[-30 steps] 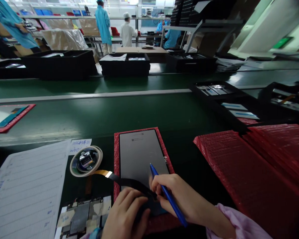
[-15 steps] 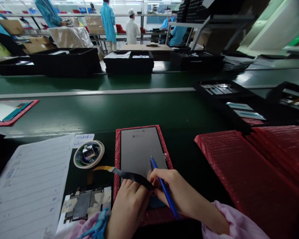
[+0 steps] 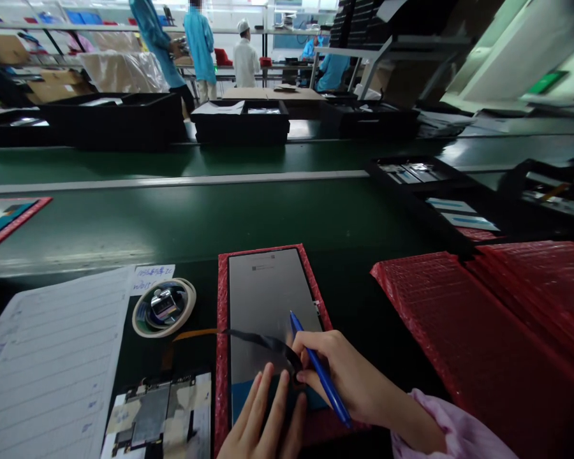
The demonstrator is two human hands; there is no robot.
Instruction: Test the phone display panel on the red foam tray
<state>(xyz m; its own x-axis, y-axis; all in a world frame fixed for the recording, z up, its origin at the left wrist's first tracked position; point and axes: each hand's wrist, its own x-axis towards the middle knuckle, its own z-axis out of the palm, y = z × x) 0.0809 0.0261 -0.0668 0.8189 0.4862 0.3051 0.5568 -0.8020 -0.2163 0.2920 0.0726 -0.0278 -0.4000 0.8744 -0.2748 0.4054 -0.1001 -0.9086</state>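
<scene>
A grey display panel (image 3: 268, 296) with a blue strip along its near end lies on a red bubble-wrap sheet (image 3: 223, 319). My left hand (image 3: 268, 417) rests on the panel's near end, fingers spread and stretched out. Between thumb and fingers, my right hand (image 3: 335, 370) pinches the end of a dark flat ribbon cable (image 3: 263, 340). A blue pen (image 3: 323, 376) is also tucked in that hand, tip pointing away from me. From the cable, an orange flex (image 3: 196, 333) runs left to a circuit board assembly (image 3: 157, 414) with tan tape patches.
Left are a ruled paper sheet (image 3: 52, 363) and a tape roll (image 3: 186, 312) with a metal counter (image 3: 165, 305) inside. More red bubble wrap (image 3: 459, 325) lies right. Black trays (image 3: 411, 197) sit beyond it, and black bins (image 3: 242, 127) line the green conveyor (image 3: 249, 217). People stand behind.
My left hand has let go of the ribbon cable, drawn back toward me and spread its fingers. My right hand stays on the cable's end. The view has shifted slightly.
</scene>
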